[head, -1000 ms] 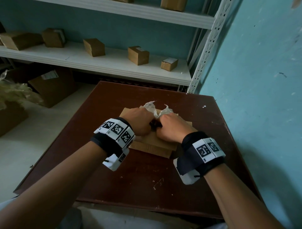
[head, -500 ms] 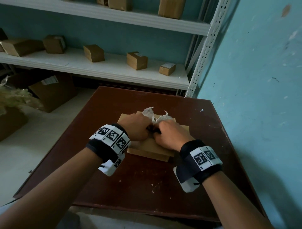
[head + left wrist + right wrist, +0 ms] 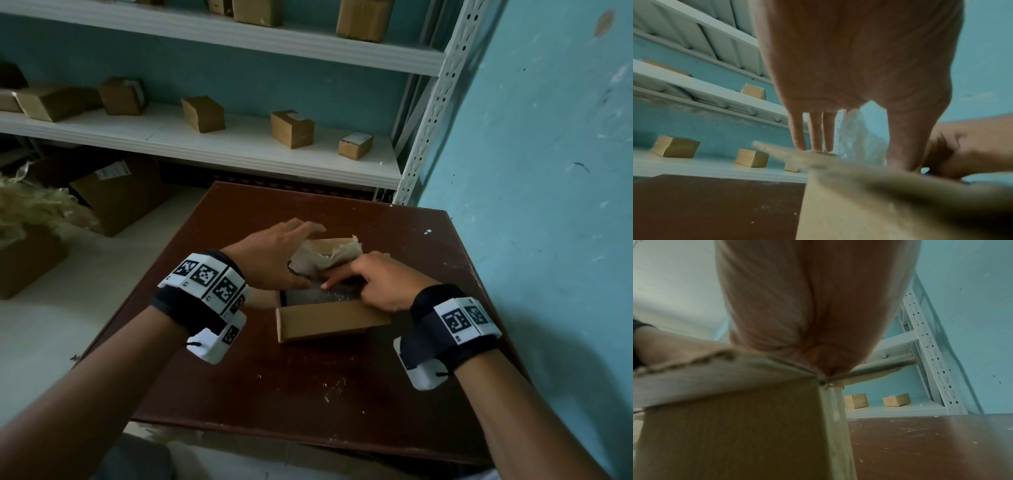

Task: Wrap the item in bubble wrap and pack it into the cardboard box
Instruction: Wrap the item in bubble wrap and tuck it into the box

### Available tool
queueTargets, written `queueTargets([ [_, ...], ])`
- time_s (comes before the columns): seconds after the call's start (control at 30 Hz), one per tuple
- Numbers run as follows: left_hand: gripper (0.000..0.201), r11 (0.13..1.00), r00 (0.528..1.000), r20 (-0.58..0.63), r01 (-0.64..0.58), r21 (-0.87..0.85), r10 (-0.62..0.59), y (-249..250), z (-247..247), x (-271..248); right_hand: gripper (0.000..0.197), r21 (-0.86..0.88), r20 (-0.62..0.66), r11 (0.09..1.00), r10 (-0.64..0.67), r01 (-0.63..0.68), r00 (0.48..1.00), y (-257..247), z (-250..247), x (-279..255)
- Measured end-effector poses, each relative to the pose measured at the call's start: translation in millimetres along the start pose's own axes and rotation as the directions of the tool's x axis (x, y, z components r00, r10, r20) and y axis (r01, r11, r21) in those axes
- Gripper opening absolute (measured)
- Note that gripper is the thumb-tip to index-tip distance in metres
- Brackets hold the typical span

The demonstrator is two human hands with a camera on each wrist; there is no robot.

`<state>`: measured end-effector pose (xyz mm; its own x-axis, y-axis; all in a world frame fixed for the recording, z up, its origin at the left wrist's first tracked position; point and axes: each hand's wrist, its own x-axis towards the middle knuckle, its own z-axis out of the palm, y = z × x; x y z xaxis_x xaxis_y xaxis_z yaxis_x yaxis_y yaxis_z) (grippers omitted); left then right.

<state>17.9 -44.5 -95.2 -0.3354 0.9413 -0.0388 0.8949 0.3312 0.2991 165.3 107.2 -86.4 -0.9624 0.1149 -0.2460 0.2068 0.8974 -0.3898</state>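
An open cardboard box (image 3: 329, 322) stands mid-table, its near flap folded toward me. Inside lies a dark item in bubble wrap (image 3: 318, 295), with a loose end of the wrap (image 3: 325, 255) sticking up at the far side. My left hand (image 3: 284, 246) reaches over the box's far-left corner with straight fingers (image 3: 813, 133) touching the loose wrap (image 3: 861, 142) and a flap edge. From the right, my right hand (image 3: 363, 277) presses a straight forefinger on the wrapped item. In the right wrist view only the palm (image 3: 807, 305) shows above the box (image 3: 735, 426); the fingers are hidden.
The brown table (image 3: 308, 394) stands against a blue wall (image 3: 548, 205) on the right. A white shelf (image 3: 205, 147) behind it carries several small cartons. A big carton (image 3: 116, 195) and a heap of packing straw (image 3: 30, 205) lie on the floor at left.
Both hands were fists bunched together over the box. They have parted: the left has opened and moved to the far-left corner, the right presses the item, and the box interior now shows.
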Motion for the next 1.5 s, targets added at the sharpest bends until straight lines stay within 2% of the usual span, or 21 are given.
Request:
queueTargets([
  [0.07, 0.076, 0.998, 0.999, 0.051, 0.013, 0.056, -0.016, 0, 6, 2, 0.070, 0.014, 0.004, 1.000, -0.006, 0.005, 1.000, -1, -2, 1],
  [0.17, 0.061, 0.992, 0.997, 0.057, 0.052, 0.118, -0.059, 1, 11, 2, 0.059, 0.051, -0.071, 0.998, -0.036, 0.039, 0.997, 1, -1, 2],
  [0.27, 0.057, 0.989, 0.994, 0.036, 0.098, 0.114, -0.102, 3, 14, 3, 0.035, 0.091, -0.139, 0.994, -0.055, 0.068, 0.989, -3, 1, -3],
  [0.33, 0.052, 0.986, 0.991, 0.006, 0.132, 0.105, -0.134, 5, 15, 2, 0.016, 0.106, -0.123, 0.989, -0.091, 0.104, 0.988, -12, 5, -8],
  [0.37, 0.049, 0.984, 0.988, -0.012, 0.152, 0.097, -0.152, 6, 16, 1, 0.014, 0.109, -0.100, 0.988, -0.101, 0.112, 0.990, -16, 6, -10],
  [0.47, 0.063, 0.981, 0.983, -0.041, 0.179, 0.076, -0.176, 9, 21, -1, 0.025, 0.028, -0.034, 0.998, -0.062, 0.063, 0.997, -17, 11, -15],
  [0.57, 0.084, 0.987, 0.988, -0.018, 0.156, 0.027, -0.156, 11, 13, -5, 0.017, -0.099, -0.028, 0.995, 0.009, -0.011, 1.000, -10, 13, -14],
  [0.63, 0.088, 0.992, 0.995, -0.036, 0.099, 0.073, -0.096, 13, 6, -8, 0.018, -0.143, -0.030, 0.989, 0.039, -0.043, 0.999, -7, 11, -14],
  [0.73, 0.089, 0.991, 0.998, -0.066, -0.011, 0.137, 0.020, 14, 4, -9, 0.037, -0.174, -0.055, 0.983, 0.051, -0.060, 0.997, -7, 8, -16],
  [0.8, 0.084, 0.980, 0.993, -0.065, -0.086, 0.180, 0.099, 16, 7, -8, 0.049, -0.194, -0.079, 0.976, 0.080, -0.094, 0.994, -6, 6, -18],
  [0.87, 0.069, 0.960, 0.980, -0.082, -0.161, 0.228, 0.184, 17, 9, -6, 0.053, -0.209, -0.106, 0.970, 0.099, -0.120, 0.989, -4, 4, -18],
  [0.97, 0.048, 0.949, 0.976, -0.078, -0.176, 0.262, 0.203, 21, 8, -7, 0.054, -0.150, -0.147, 0.982, 0.092, -0.115, 0.985, 2, 2, -18],
  [1.03, 0.046, 0.959, 0.978, -0.067, -0.180, 0.220, 0.198, 25, 3, -8, 0.053, -0.160, -0.199, 0.980, 0.085, -0.118, 0.976, 8, 3, -17],
  [1.13, 0.047, 0.968, 0.966, -0.092, -0.236, 0.082, 0.243, 33, 0, -9, 0.043, -0.199, -0.322, 0.973, 0.045, -0.114, 0.946, 18, 7, -13],
  [1.27, 0.048, 0.986, 0.987, 0.008, -0.162, -0.040, 0.162, 36, 2, -7, 0.038, -0.145, -0.358, 0.989, -0.028, -0.026, 0.933, 25, 8, -10],
  [1.43, 0.037, 0.988, 0.987, 0.061, -0.148, -0.048, 0.150, 35, 4, -4, 0.032, -0.108, -0.398, 0.993, -0.083, 0.043, 0.914, 16, 4, -11],
  [1.5, 0.037, 0.991, 0.982, 0.131, -0.133, -0.016, 0.134, 35, 7, -3, 0.031, -0.004, -0.344, 0.997, -0.072, 0.075, 0.936, 8, -1, -16],
])
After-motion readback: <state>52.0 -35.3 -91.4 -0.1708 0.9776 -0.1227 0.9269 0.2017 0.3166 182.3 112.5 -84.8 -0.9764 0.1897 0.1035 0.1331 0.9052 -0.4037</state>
